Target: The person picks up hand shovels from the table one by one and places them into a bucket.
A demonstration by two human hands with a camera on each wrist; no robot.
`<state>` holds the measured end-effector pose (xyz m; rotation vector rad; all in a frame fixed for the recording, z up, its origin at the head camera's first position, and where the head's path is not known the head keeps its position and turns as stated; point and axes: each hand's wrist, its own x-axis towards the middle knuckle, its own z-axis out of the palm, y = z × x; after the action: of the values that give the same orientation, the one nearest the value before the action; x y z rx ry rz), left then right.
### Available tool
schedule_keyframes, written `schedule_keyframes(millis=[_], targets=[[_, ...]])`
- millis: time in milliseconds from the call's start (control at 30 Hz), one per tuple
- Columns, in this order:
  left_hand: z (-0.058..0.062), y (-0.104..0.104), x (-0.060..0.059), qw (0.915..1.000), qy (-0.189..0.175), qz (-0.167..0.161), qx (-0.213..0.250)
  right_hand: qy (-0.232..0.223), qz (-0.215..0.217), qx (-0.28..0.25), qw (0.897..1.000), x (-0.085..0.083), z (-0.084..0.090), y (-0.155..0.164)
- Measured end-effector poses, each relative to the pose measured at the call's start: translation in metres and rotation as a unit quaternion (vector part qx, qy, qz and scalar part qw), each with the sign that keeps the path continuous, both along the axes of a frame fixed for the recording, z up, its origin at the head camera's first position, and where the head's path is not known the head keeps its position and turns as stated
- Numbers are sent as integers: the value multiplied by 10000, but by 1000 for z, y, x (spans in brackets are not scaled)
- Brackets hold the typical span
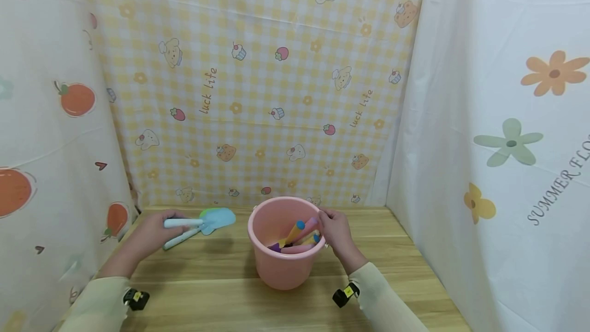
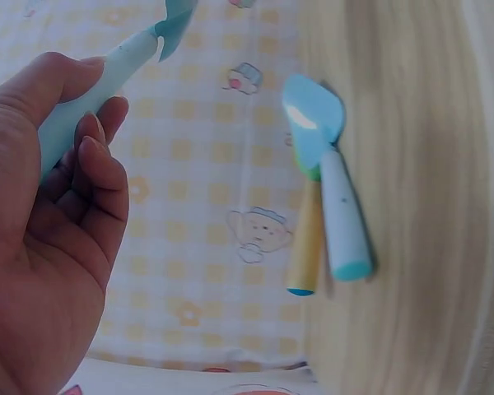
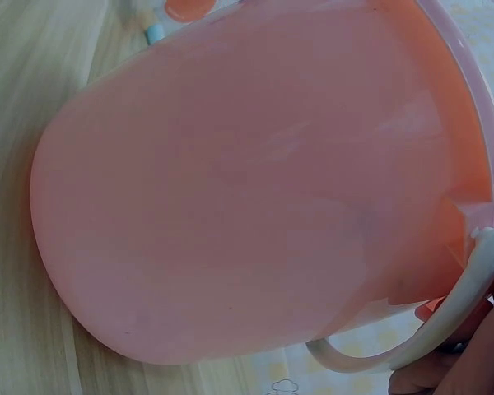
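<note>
My left hand (image 1: 154,234) grips the pale blue handle of a sand toy (image 2: 107,90), raised above the table; its teal head is partly cut off in the left wrist view. Beyond it lie a light blue toy shovel (image 2: 346,214) and a green sand toy with a yellow handle (image 2: 306,247), the shovel partly covering the green head. My right hand (image 1: 338,232) holds the right rim of a pink bucket (image 1: 283,273), which stands upright. Its white carrying handle (image 3: 440,337) passes beside my fingers. Inside are several sand toys with yellow handles (image 1: 293,233) and pink handles (image 1: 297,249).
The wooden table (image 1: 207,301) reaches back to a yellow checked curtain (image 1: 258,86). White printed curtains close in the left side (image 1: 41,132) and right side (image 1: 442,132).
</note>
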<state>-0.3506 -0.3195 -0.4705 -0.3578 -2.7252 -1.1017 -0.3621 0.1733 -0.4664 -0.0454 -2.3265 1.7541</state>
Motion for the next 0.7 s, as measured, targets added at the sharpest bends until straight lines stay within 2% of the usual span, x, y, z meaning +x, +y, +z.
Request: schedule_keyframes(millis=[133, 233, 700], targets=[[12, 3, 3, 9989, 392, 109, -242, -5, 5, -14, 10000, 0, 0, 0], [19, 6, 5, 9983, 521, 88, -259, -5, 6, 2, 10000, 0, 0, -1], [51, 25, 17, 9976, 675, -116, -66, -55, -26, -6, 10000, 0, -1, 0]])
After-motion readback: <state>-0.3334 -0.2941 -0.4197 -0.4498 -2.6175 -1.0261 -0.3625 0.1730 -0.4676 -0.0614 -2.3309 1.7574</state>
